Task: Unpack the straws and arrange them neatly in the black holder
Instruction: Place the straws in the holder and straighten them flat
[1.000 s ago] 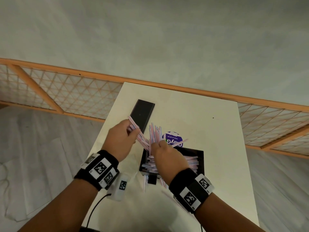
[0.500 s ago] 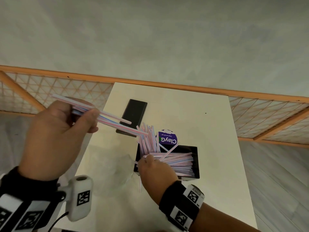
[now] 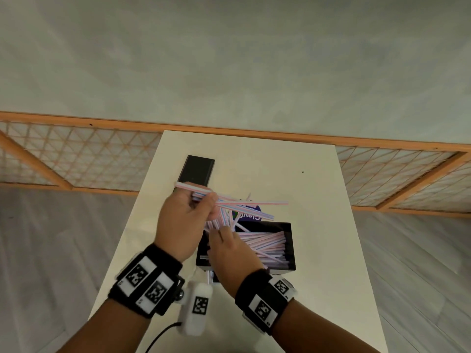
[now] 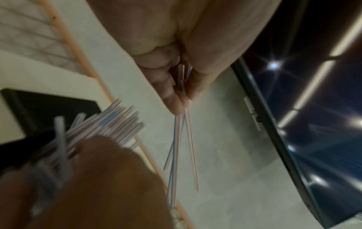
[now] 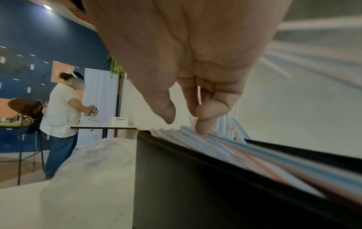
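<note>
A black holder (image 3: 290, 250) stands on the white table (image 3: 318, 289), with pink and blue striped straws (image 3: 265, 243) lying lengthwise in it. More straws stand tilted (image 3: 220, 220) at its left end. My left hand (image 3: 204, 200) hovers above that end and pinches a few straws (image 3: 249, 203) that point right; the left wrist view shows them (image 4: 184, 139) between thumb and fingers (image 4: 172, 99). My right hand (image 3: 221, 233) is over the holder's left end. In the right wrist view its bent fingertips (image 5: 202, 124) press on the lying straws (image 5: 245, 148), with the thumb apart.
A flat black lid (image 3: 197, 171) lies at the table's back left. A round purple label (image 3: 251, 215) sits behind the holder. A clear plastic bag (image 5: 88, 162) lies left of the holder. Another person (image 5: 62, 111) stands at a far table. A wooden lattice rail (image 3: 76, 159) runs behind the table.
My left hand, raised high to the left half a second ago, has come back down over the holder with its few straws. The right hand stays at the holder's left end.
</note>
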